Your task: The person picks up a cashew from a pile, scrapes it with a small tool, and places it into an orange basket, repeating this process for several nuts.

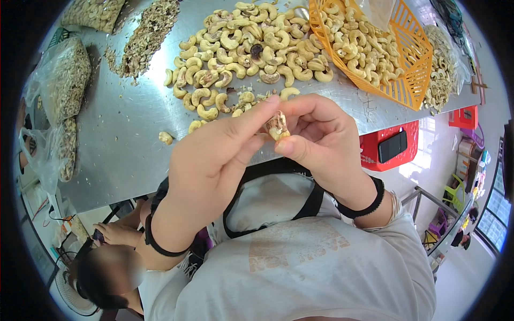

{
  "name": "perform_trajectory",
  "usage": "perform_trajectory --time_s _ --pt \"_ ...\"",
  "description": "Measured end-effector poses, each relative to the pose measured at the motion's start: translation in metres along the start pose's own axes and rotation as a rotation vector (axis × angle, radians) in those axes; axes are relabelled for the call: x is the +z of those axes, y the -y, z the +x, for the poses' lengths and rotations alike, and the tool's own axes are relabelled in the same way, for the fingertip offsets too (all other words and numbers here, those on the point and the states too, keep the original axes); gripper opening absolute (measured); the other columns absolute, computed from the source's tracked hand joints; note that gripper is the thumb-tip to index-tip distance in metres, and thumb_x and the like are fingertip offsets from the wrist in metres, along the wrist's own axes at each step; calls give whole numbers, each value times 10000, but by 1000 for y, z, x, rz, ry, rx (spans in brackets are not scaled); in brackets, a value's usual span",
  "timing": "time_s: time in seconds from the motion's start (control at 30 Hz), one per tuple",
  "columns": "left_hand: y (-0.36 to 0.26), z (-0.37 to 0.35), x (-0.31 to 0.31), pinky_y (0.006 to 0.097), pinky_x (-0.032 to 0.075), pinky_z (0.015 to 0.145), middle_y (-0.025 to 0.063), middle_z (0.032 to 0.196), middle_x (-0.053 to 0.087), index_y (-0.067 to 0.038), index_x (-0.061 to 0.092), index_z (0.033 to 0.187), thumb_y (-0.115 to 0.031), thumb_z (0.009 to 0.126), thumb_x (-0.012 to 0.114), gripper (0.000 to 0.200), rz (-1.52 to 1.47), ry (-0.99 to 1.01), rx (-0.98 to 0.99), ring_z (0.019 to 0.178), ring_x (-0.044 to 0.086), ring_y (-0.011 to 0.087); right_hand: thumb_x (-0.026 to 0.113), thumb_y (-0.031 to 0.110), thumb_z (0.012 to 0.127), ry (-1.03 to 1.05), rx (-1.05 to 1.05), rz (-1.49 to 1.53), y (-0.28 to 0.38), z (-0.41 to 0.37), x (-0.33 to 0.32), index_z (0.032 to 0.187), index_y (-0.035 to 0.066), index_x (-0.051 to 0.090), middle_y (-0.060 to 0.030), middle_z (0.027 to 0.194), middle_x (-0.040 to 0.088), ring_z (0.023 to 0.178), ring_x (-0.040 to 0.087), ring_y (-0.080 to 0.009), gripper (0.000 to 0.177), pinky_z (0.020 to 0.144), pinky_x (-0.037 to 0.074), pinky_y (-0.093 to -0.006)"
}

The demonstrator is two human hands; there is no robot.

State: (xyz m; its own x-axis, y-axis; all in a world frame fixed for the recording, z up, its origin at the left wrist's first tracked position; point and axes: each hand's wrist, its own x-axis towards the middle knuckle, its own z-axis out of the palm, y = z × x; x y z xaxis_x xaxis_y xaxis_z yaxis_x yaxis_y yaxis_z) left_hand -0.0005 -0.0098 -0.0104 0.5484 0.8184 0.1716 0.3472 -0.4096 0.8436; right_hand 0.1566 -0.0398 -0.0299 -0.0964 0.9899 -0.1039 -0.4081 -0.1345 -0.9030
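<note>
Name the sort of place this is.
Probably a small cashew-sorting workshop: a shiny grey metal table bears loose pale curved cashews, beside an orange slatted plastic basket holding more.

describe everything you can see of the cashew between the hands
The cashew is pale cream, yellower at its lower end, with streaky reddish-brown patches, apparently skin, on the side facing the camera. Its surface looks rough and uneven. It stands roughly upright in the picture, pinched at the fingertips of the left hand and right hand, above the front part of the metal table. The fingers partly cover it, so its full outline cannot be told.
</note>
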Motion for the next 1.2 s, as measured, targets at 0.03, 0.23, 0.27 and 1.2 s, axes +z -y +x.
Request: perform_trajectory --time_s 0.03,0.23,0.27,1.2 --pt "-2 0 -2 270 435 604 102 847 582 -43 490 1099 -17 751 479 349 0 -1 1 667 553 223 649 56 683 18 19 45 1 0 0 932 -25 520 -39 811 546 735 495 -83 292 660 410 -203" --pt "-6 -2 -10 162 339 529 24 825 561 -25 409 1175 -26 791 435 385 -184 152 -182 592 425 48 624 52 708 29 96 89 1 -1 -1 961 -31 485 -60 824 553 739 521 -100 300 663 440 -215" --pt "-6 -2 -10 161 339 529 22 818 561 -23 393 1186 -26 786 439 402 -246 170 -190 591 422 46 624 52 708 29 95 89 1 -2 -2 961 -31 485 -60 824 553 739 521 -100 300 663 440 -215" --pt "1 -3 -9 247 413 586 113 840 584 -28 511 1070 6 719 525 353 62 73 135 644 539 206 605 189 734 100 139 256 -3 -2 -5 938 -8 494 -55 841 551 737 535 -100 304 627 446 -200"
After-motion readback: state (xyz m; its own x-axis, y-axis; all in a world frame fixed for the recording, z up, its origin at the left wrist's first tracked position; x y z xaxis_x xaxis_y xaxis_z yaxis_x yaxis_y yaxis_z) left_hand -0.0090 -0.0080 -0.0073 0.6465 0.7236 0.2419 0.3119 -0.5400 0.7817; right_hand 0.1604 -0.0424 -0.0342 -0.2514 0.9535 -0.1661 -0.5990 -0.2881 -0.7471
